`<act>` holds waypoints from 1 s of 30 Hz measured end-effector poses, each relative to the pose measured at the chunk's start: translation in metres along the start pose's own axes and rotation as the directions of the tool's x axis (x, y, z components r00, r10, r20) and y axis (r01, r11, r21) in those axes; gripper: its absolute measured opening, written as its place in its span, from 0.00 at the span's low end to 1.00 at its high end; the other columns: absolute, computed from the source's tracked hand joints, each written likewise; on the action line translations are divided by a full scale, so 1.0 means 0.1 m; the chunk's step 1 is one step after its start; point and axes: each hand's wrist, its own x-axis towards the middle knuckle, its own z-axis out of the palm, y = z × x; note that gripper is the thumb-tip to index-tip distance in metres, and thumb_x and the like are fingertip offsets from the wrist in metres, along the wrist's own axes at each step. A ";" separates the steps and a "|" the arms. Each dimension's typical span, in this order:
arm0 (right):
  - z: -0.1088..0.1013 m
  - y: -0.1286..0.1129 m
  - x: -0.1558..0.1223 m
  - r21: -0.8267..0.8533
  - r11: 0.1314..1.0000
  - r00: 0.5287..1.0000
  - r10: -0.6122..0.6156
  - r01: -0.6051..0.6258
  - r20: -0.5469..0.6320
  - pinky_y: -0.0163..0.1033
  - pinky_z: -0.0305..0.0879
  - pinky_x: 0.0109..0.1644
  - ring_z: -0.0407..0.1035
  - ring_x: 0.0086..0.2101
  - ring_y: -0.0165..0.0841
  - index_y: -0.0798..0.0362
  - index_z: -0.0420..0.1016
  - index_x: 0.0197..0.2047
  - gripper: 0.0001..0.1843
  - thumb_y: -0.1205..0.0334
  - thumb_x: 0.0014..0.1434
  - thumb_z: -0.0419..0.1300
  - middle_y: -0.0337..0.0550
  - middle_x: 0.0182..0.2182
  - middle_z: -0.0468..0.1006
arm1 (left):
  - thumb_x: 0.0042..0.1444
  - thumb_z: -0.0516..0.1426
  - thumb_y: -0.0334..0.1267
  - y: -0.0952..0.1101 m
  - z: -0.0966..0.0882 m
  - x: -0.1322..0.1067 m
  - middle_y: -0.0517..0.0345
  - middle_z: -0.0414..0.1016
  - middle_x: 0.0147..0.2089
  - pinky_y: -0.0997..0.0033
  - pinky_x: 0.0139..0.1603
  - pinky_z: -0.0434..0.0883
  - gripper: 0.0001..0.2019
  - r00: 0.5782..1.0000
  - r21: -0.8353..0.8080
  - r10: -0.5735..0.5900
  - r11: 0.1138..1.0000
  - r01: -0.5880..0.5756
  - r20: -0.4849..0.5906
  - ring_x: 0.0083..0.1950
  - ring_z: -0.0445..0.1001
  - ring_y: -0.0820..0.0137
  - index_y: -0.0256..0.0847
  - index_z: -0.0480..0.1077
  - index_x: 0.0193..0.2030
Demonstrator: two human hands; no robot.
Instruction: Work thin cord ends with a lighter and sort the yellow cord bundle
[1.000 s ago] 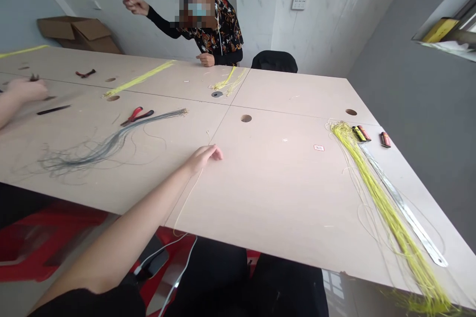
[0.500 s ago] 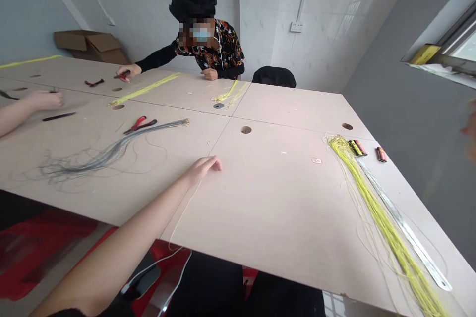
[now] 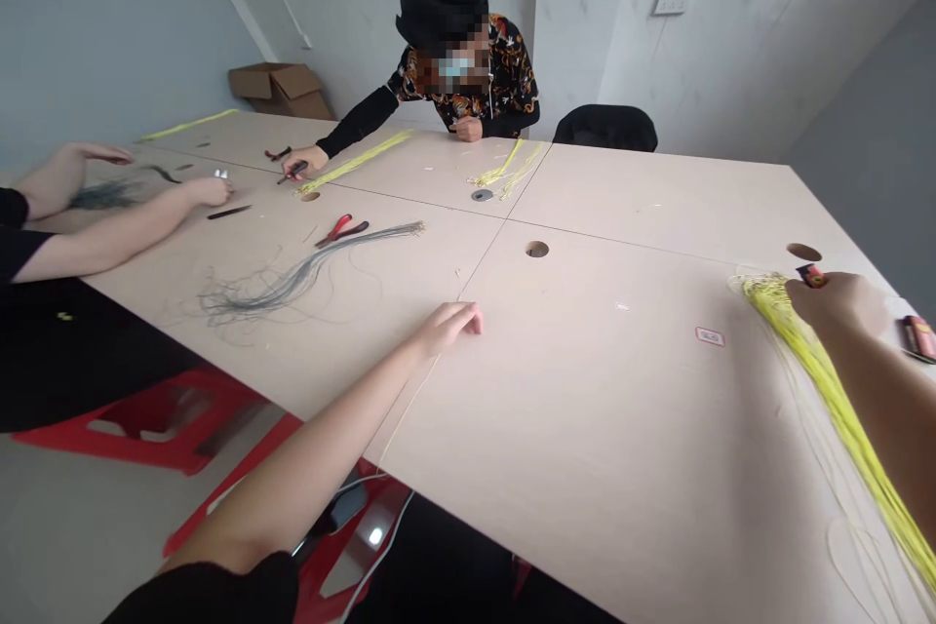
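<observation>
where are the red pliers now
In the head view, the red-handled pliers lie on the table left of centre, just beyond the grey wire bundle, up and left of the left hand.

White wall, black office chair

on the table, pliers lie just beside a wire bundle, left of a round hole; a second bundle lies far right.
</observation>
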 end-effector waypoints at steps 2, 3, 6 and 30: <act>-0.03 -0.04 0.02 -0.103 0.989 0.989 0.115 -0.105 0.095 0.41 0.54 0.25 0.60 0.22 0.37 0.52 0.68 0.27 0.06 0.62 0.52 0.60 0.47 0.19 0.66 | 0.59 0.46 0.55 0.02 0.00 -0.01 0.55 0.71 0.30 0.67 0.44 0.68 0.23 1.000 0.015 -0.009 1.000 0.009 0.001 0.35 0.68 0.69 0.39 0.67 0.26; -0.05 -0.05 0.02 -0.123 0.980 0.977 0.170 -0.155 0.127 0.41 0.55 0.25 0.60 0.24 0.37 0.52 0.68 0.28 0.06 0.61 0.52 0.61 0.49 0.20 0.67 | 0.59 0.45 0.54 0.03 0.00 -0.01 0.56 0.71 0.30 0.67 0.44 0.68 0.22 1.000 0.020 -0.014 1.000 0.014 0.002 0.35 0.68 0.69 0.39 0.67 0.26; -0.12 -0.06 -0.03 -0.090 0.981 0.975 0.181 -0.170 0.131 0.42 0.54 0.26 0.59 0.24 0.36 0.51 0.67 0.27 0.05 0.65 0.52 0.59 0.50 0.21 0.67 | 0.59 0.45 0.53 0.03 -0.01 -0.01 0.56 0.70 0.29 0.67 0.43 0.68 0.22 1.000 0.037 -0.023 0.999 0.023 0.004 0.35 0.68 0.70 0.39 0.66 0.26; 0.60 -1.01 -1.66 0.795 0.470 0.703 -0.707 0.382 0.080 0.37 0.59 0.31 0.67 0.28 0.34 0.55 0.76 0.30 0.16 0.50 0.52 0.56 0.44 0.27 0.77 | 0.49 0.55 0.42 -0.01 -0.10 0.06 0.59 0.61 0.22 0.73 0.27 0.60 0.13 0.877 -0.479 -0.070 0.856 -0.192 -0.476 0.26 0.62 0.74 0.40 0.59 0.18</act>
